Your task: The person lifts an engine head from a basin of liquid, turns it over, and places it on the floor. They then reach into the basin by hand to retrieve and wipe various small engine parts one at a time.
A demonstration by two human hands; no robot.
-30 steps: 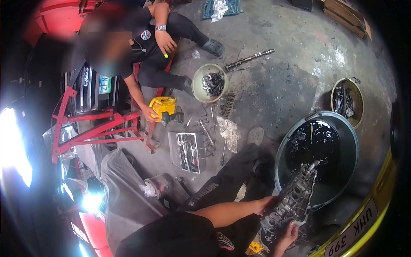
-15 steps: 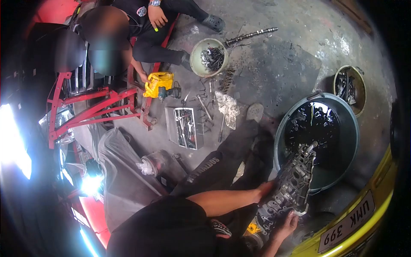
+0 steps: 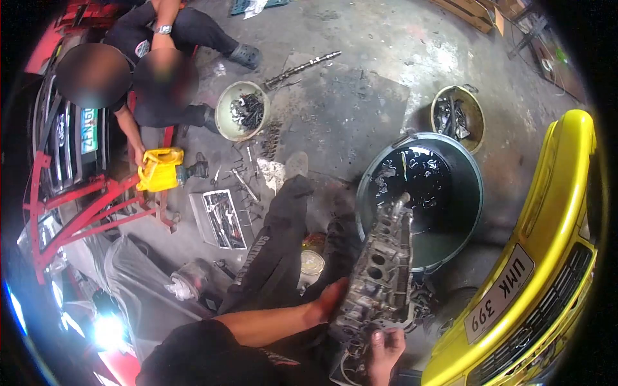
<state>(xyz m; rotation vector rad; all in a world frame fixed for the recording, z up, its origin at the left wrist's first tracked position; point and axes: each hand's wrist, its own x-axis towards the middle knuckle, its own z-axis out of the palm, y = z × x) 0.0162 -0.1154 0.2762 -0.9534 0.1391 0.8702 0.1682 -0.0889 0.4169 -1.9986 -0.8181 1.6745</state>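
Observation:
A metal engine cylinder head (image 3: 380, 264) is held up at a slant, its far end over the rim of a large dark tub (image 3: 473, 219) of dark liquid. My left hand (image 3: 331, 299) grips its left side, the fingers partly hidden behind the metal. At its near end, my right hand (image 3: 386, 350) is closed on the lower right edge, thumb on top. Metal pieces show in the liquid. Beyond the tub stands a smaller bucket (image 3: 479, 122) with dark parts.
Left of my legs lie a tool tray (image 3: 199, 222) and loose tools. A pale basin (image 3: 222, 106) of parts and a camshaft (image 3: 302, 69) lie farther off. A seated person holds a yellow jug (image 3: 161, 170). A yellow car bumper (image 3: 547, 186) borders the right side.
The view has shifted, so most things appear farther left and more of the yellow bumper shows. The cylinder head is still in both hands and stands more upright in view.

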